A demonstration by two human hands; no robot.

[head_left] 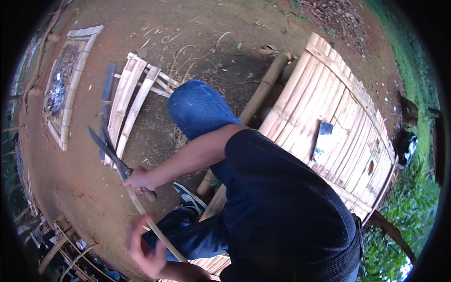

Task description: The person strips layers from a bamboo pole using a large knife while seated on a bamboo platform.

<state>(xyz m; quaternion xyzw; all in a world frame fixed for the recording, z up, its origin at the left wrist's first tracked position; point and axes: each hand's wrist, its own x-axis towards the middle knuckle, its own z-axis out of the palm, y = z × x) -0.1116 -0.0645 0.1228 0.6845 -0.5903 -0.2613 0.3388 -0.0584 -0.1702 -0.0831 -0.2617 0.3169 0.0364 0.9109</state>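
Note:
My right hand is closed round the handle of a machete, its dark blade pointing to the upper left. A long, thin bamboo strip runs from beneath the machete and my right hand down past my legs. Beside the strip, my left hand is raised with its fingers apart and curved, somewhat blurred; no firm hold on the strip shows. Just beyond the blade lie several split bamboo pieces on the ground, next to a dark pole.
A bamboo slat platform stands at the right, with a flat glossy phone-like object on it. My blue-jeaned knee and shoe are close to the blade. A bamboo-edged bed lies far left; shavings litter the dirt.

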